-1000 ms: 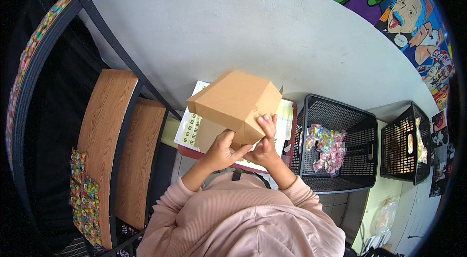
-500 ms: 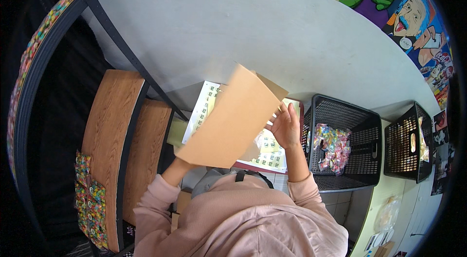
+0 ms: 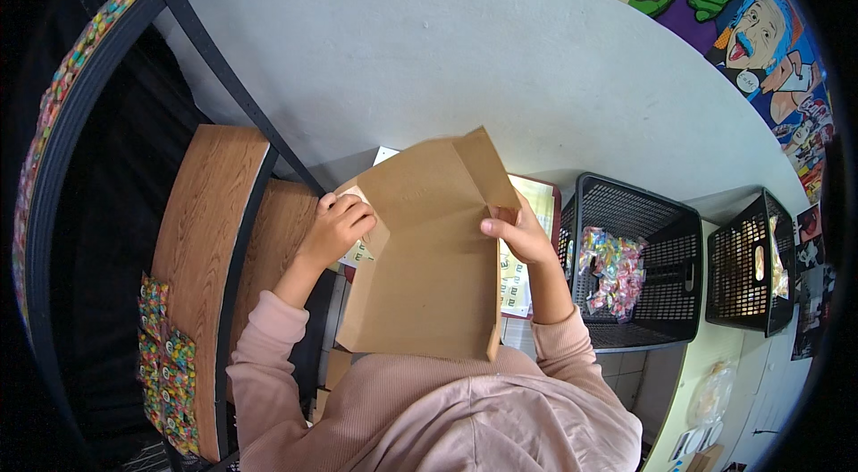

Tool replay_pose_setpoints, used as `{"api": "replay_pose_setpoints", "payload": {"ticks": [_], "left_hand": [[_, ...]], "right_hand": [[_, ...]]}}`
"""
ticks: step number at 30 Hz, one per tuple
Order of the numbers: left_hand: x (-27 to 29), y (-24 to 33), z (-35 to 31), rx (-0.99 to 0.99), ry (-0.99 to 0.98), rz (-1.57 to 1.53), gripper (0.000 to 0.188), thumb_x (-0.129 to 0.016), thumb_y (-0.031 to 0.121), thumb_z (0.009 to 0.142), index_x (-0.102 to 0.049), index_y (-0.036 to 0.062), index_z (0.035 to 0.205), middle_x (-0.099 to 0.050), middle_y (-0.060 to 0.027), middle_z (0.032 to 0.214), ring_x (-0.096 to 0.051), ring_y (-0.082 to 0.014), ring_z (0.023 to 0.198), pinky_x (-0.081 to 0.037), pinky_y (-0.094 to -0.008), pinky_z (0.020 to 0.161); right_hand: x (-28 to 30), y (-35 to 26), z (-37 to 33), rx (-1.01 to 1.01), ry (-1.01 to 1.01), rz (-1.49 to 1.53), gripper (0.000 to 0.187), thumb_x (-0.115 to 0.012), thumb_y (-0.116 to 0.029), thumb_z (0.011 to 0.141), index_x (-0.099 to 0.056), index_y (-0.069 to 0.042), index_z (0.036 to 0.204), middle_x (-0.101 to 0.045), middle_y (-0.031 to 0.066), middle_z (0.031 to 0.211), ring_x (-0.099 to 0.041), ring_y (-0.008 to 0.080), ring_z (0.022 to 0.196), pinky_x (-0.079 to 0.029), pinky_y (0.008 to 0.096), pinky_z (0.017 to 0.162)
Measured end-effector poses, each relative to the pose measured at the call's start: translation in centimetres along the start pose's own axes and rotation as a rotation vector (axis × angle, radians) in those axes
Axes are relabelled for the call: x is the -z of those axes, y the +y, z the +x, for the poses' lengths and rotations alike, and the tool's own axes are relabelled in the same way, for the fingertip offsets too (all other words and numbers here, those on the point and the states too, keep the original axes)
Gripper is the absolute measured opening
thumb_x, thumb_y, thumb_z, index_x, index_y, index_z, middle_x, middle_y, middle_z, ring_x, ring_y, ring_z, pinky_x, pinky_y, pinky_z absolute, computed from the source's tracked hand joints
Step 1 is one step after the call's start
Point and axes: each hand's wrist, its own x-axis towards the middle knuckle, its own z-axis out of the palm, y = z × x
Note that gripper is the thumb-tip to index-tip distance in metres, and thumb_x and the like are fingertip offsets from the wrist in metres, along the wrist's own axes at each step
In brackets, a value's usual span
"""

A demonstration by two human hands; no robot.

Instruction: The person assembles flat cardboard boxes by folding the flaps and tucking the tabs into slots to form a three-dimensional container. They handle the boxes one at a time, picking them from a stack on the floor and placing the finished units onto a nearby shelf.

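Note:
A brown cardboard box (image 3: 429,275), partly folded with its inside facing me, is in front of my body. At its left side, my left hand (image 3: 338,226) has its fingers curled over a side flap. My right hand (image 3: 525,238) grips the right wall, thumb on the inner side and fingers mostly hidden behind the board. The upper right flap (image 3: 485,170) stands out at an angle. Behind the box, largely covered by it, lie white and yellow printed sheets (image 3: 516,293).
To the right stands a black plastic crate (image 3: 672,266) with colourful wrapped sweets (image 3: 612,271); a smaller black basket (image 3: 746,266) is beyond it. Wood-look shelves (image 3: 201,231) on the left carry bagged sweets (image 3: 170,374). A dark metal upright (image 3: 210,52) rises by the white wall.
The cardboard has turned from its plain outer side to its open inside. My left hand has come from beneath it to its left flap; my right hand has closed on the right wall.

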Motion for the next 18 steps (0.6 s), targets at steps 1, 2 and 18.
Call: {"api": "replay_pose_setpoints", "payload": {"ticks": [1,2,18], "left_hand": [[0.0,-0.1,0.2,0.025,0.013,0.018,0.004,-0.055,0.013,0.069,-0.054,0.0156,0.071,-0.051,0.0071,0.077,-0.048,-0.0093,0.084,-0.028,-0.0306,0.078],[-0.1,-0.1,0.3,0.050,0.027,0.036,0.005,-0.054,0.012,0.069,-0.054,0.0154,0.072,-0.052,0.0068,0.078,-0.048,-0.0095,0.084,-0.028,-0.0306,0.078],[1.1,5.6,5.5,0.692,0.149,-1.043,0.055,-0.065,0.013,0.072,-0.036,0.0012,0.117,-0.044,-0.0158,0.111,-0.046,-0.0297,0.100,-0.038,-0.0392,0.084]], "right_hand": [[-0.1,-0.1,0.0,0.065,-0.024,-0.024,0.056,-0.063,-0.004,0.068,-0.038,0.004,0.118,-0.047,0.0150,0.112,-0.045,0.0221,0.106,-0.044,0.0334,0.082],[-0.3,-0.4,0.0,0.020,-0.011,-0.019,0.057,-0.061,-0.001,0.069,-0.036,0.003,0.120,-0.046,0.0128,0.114,-0.044,0.0208,0.107,-0.042,0.0317,0.084],[-2.6,-2.8,1.1,0.551,0.362,-0.648,0.028,-0.045,0.010,0.070,-0.059,0.001,0.093,-0.060,0.0131,0.090,-0.059,0.0184,0.083,-0.051,0.0258,0.067]]}}
